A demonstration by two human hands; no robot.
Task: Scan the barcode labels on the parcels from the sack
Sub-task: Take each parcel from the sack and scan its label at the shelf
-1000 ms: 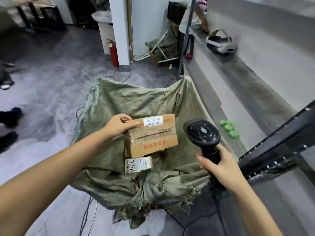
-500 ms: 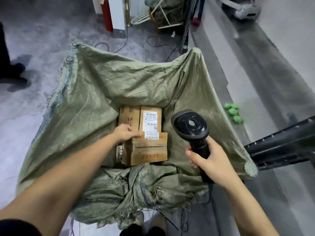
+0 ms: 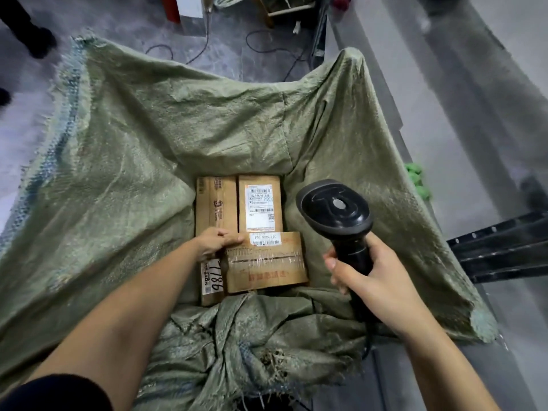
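Your left fingers (image 3: 229,237) are curled together over the near-left top corner of a taped cardboard parcel (image 3: 267,262), gripping its edge, with the thumb hidden underneath. Your left hand (image 3: 215,241) is palm down with the knuckles toward you. From there your bare left forearm runs back to the lower left, ending in a dark sleeve (image 3: 56,393) at the corner of the view.

The taped cardboard parcel lies flat at the bottom of the open green woven sack (image 3: 133,161), with a white barcode label (image 3: 264,238) along its far edge. Beside it on the left, partly under your hand, sits a small parcel marked 7786 (image 3: 212,280). Behind them lie two more boxes side by side and touching: a plain brown box (image 3: 216,200) on the left and a box with a large shipping label (image 3: 260,203) on the right.

Your right fingers (image 3: 336,269) wrap tightly round the handle of a black handheld scanner (image 3: 335,206), thumb on the far side. Your right hand (image 3: 373,277) holds it upright just right of the parcels, above the sack's right wall, its rounded head tipped away from you. Your right forearm slants back to the lower right.

Beyond the sack are a grey floor (image 3: 124,22) with loose cables (image 3: 201,46), and something bright green (image 3: 416,179) to the right.
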